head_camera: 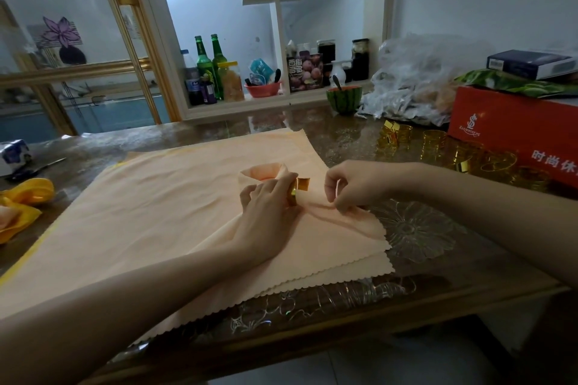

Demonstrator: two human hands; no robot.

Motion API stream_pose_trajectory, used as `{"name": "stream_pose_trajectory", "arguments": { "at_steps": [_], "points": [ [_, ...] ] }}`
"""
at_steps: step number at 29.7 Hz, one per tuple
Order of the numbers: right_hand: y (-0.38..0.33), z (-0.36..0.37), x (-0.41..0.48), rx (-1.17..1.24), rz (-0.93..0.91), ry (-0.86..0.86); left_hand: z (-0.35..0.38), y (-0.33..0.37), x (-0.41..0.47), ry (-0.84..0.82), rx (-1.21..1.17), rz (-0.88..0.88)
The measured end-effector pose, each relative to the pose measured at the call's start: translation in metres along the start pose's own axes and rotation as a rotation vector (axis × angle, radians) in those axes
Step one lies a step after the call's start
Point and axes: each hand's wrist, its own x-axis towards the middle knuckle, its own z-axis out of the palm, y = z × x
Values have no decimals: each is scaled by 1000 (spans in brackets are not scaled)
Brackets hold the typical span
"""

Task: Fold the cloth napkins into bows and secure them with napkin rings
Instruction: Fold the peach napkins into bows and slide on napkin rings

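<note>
The left hand is curled round a gold napkin ring, thumb and fingers closed on it. A loop of the peach napkin stands out just behind the ring. The right hand, just right of the ring, pinches a ridge of what seems the same cloth between thumb and fingertips.

The risk, as I judge it, is that the loop looks loose. A tug from the right could drag it back through the ring and undo the fold (slick metal gives little hold). The pinch might also catch the sheet beneath in the stack of napkins.

Both wrists lie low, knuckles up, forearms reaching in from either side.

Well right of the ring, spare rings stand before a red box. Far left of it lies a yellow folded cloth.
</note>
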Motion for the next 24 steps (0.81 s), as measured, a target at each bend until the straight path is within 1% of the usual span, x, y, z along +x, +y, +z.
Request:
{"name": "stream_pose_trajectory", "arguments": {
  "at_steps": [3, 4, 5, 6, 8, 9, 11, 13, 14, 16, 17, 18, 19, 20, 21, 22, 23, 24],
  "points": [
    [-4, 6, 5, -119, 26, -115, 0, -1, 0, -19, -19, -6],
    [-7, 6, 7, -169, 12, -107, 0, -1, 0, -8, -25, 2],
    [-9, 7, 10, -207, -24, -45, 1, 0, -1, 1, -33, 9],
    [-12, 7, 14, -227, -76, 63, 2, 0, 0, 13, -41, 13],
    [-17, 11, 22, -162, -154, 271, 2, -2, 1, 22, -51, 10],
    [-18, 14, 26, -109, -171, 323, 2, -4, 1, 22, -60, 8],
    [-18, 24, 33, -14, -176, 324, 2, -6, 1, -8, -86, -6],
    [-14, 33, 38, 26, -174, 293, 2, -2, 1, -51, -122, -32],
    [-12, 37, 41, 31, -182, 289, -3, 1, 5, -116, -108, -45],
    [-8, 44, 46, 56, -189, 287, -25, 5, 25, -335, 32, -77],
    [-6, 47, 49, 59, -188, 289, -38, 6, 41, -458, 46, -127],
    [-6, 48, 51, 33, -177, 293, -55, 8, 59, -522, -34, -210],
    [-6, 51, 53, 5, -157, 294, -67, 7, 74, -525, -156, -293],
    [-9, 53, 55, -32, -144, 294, -73, 3, 88, -441, -248, -345],
    [-11, 56, 56, -47, -135, 301, -70, -4, 96, -324, -246, -355],
    [-15, 58, 56, -47, -133, 307, -60, -11, 99, -235, -174, -353],
    [-18, 60, 56, -45, -125, 311, -46, -17, 100, -214, -109, -362],
    [-23, 62, 54, -51, -124, 317, -32, -22, 96, -248, -85, -391]
  ]
}}
